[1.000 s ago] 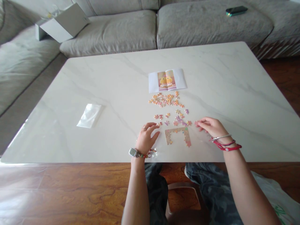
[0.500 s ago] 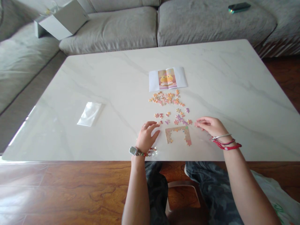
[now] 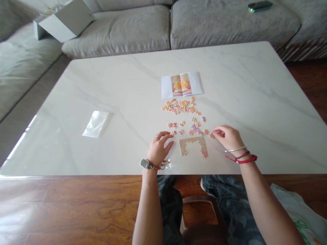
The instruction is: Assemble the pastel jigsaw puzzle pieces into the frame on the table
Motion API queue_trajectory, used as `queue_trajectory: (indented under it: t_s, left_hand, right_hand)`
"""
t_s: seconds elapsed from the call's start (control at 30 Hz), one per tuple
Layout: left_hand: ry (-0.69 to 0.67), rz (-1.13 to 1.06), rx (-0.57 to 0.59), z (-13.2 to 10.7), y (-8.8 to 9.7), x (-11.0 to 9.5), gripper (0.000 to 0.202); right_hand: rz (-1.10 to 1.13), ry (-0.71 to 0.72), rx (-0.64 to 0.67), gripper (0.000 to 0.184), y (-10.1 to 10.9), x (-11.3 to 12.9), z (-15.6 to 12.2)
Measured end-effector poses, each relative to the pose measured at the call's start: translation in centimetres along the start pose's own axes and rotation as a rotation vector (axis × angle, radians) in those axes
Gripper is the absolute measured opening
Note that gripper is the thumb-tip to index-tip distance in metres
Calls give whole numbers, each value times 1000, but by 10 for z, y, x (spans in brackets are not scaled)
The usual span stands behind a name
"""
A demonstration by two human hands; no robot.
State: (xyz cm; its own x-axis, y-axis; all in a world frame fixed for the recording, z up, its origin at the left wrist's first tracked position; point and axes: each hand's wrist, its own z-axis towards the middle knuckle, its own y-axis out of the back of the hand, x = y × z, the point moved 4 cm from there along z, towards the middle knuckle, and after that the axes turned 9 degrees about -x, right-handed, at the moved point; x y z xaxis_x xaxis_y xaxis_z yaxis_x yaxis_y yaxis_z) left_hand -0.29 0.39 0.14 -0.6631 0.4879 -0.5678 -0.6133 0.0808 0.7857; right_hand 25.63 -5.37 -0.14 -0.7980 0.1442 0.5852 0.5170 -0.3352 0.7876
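Puzzle border [image 3: 192, 139] lies just below frame centre; right of it, the right hand [image 3: 229, 137] pinches a pink piece [image 3: 212, 135], grip nearly closed. The left hand [image 3: 157, 149] (fingers parted, seemingly empty) is beside loose pieces [image 3: 181, 131].

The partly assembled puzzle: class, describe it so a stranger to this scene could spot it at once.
On the white marbled table, look toward the near edge, between the left hand and right hand. There lies the partly assembled puzzle, a squared U open toward that edge. Unlike the loose pieces beyond it, it is mostly beige and straight-edged, with a green spot at one corner.
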Motion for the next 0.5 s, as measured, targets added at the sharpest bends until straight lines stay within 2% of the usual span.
queue_trajectory:
  t_s: [0.23, 0.5]
  left_hand:
    - [-17, -1, 4, 1, -2, -1, 18]
    - [-17, 10, 17, 1, -5, -1, 19]
  right_hand:
    - [31, 126, 48, 8, 1, 13, -4]
    - [7, 117, 0, 8, 4, 5, -4]
